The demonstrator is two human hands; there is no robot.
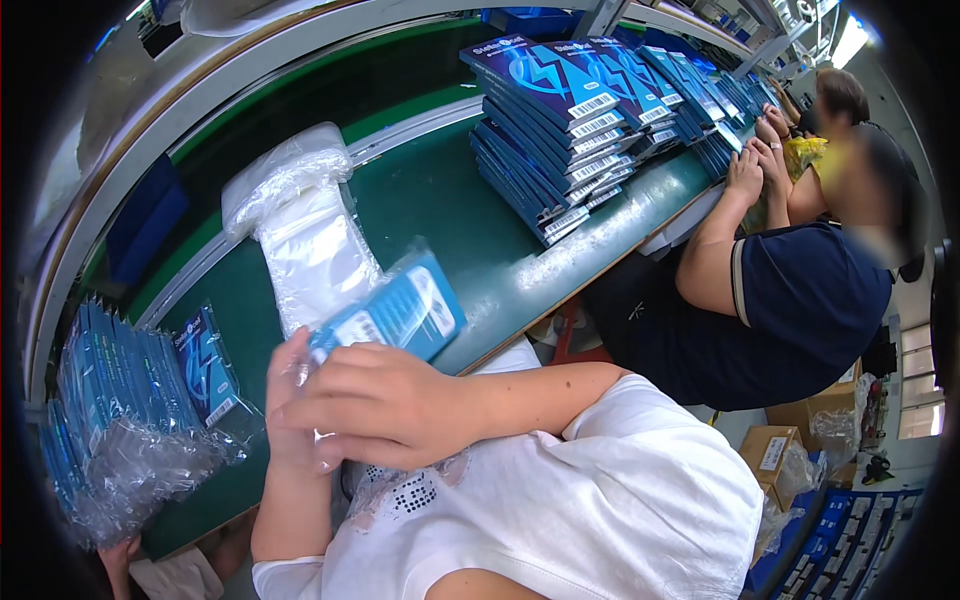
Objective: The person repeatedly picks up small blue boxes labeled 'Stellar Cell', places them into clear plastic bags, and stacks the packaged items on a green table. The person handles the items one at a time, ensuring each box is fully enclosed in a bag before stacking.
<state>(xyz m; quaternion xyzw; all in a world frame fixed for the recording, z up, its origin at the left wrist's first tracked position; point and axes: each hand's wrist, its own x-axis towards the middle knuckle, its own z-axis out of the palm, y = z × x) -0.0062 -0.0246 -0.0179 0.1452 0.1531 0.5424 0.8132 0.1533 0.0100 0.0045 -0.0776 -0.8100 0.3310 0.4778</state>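
A flat blue box [415,305] in a clear plastic bag is held in front of me, its near end hidden by my hands. My right hand [375,405] lies across that end with its fingers curled. Beside it, my left hand [290,400] closes on the bag's end; its fingers are partly covered by the right hand. Just beyond lies a pile of clear plastic bags [315,245] on the green table. To my left stands a row of bagged blue boxes [125,375], with one bagged box [207,365] leaning at its end.
Tall stacks of blue boxes [545,130] stand at the table's far right. A co-worker in a dark shirt [800,300] sits at right, hands on boxes, with another person beyond. Cardboard boxes [775,460] are behind me. A metal rail [200,90] crosses the upper left.
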